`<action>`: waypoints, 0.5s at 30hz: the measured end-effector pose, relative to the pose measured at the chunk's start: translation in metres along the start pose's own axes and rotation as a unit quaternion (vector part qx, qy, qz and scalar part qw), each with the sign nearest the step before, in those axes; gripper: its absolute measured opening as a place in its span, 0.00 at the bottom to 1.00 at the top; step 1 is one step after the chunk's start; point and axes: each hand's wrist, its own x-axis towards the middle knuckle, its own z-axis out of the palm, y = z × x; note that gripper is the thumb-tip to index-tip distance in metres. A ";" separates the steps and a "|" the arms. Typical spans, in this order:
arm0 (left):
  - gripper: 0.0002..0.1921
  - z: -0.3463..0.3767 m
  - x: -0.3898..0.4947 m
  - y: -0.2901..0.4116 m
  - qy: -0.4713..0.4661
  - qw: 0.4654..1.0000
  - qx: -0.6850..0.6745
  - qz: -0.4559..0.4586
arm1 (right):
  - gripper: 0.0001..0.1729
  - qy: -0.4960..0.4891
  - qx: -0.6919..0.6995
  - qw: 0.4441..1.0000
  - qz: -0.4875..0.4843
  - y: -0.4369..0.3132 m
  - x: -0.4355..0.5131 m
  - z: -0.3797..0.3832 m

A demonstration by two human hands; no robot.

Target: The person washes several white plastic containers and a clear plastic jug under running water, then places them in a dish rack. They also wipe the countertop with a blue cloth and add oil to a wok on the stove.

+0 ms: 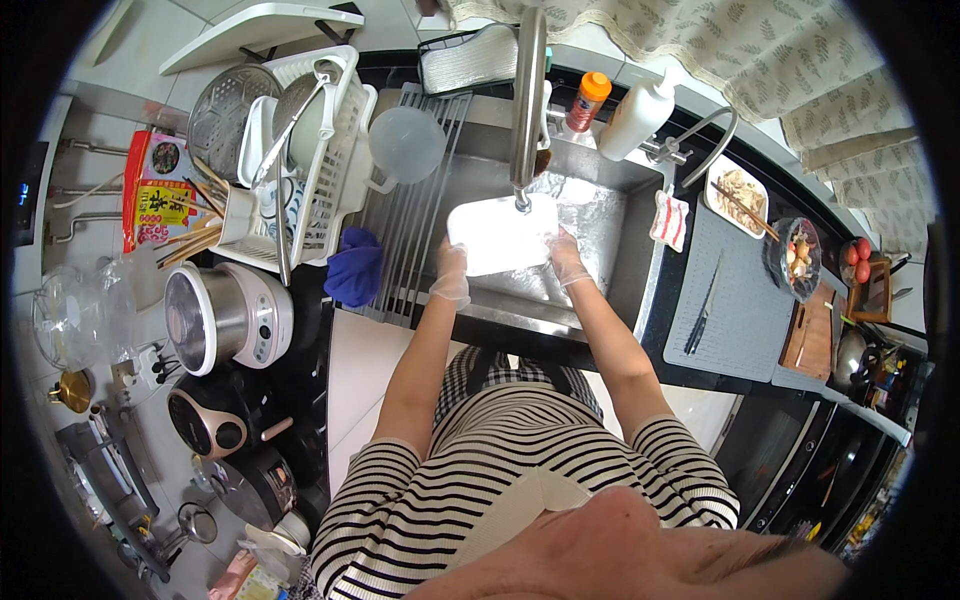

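Note:
A white rectangular tray or shallow dish [504, 236] is held level under the spout of the metal faucet [529, 105], above the stainless steel sink [626, 232]. My left hand [451, 271], in a clear disposable glove, grips the tray's left end. At its right end, my right hand [564, 257], gloved the same way, has hold of it. Glare washes out the tray's surface, so its contents cannot be told. The fingers beneath it are hidden. Wet, bright reflections show on the sink's bottom.
Left of the sink, a roll-up drying rack [409, 262] holds a translucent pitcher [407, 145] beside a purple cloth [355, 268]. A white dish rack [319, 172] stands beyond. To the right, a knife [705, 307] lies on a grey mat [739, 300], near a dish of shredded food [735, 196].

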 end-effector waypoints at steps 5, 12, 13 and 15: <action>0.13 0.018 0.017 -0.006 -0.003 0.997 0.051 -0.061 | 0.15 0.051 -0.166 0.979 -0.104 -0.037 -0.020 0.004; 0.16 0.085 0.008 0.044 -0.205 0.966 -0.126 -0.099 | 0.12 0.217 -0.299 0.929 -0.009 -0.019 -0.015 -0.072; 0.17 0.091 0.007 0.049 -0.233 0.951 -0.162 -0.119 | 0.12 0.189 -0.272 0.941 -0.069 -0.015 -0.015 -0.080; 0.20 0.099 0.005 0.056 -0.257 0.933 -0.199 -0.155 | 0.11 0.236 -0.122 0.964 -0.022 -0.015 -0.020 -0.089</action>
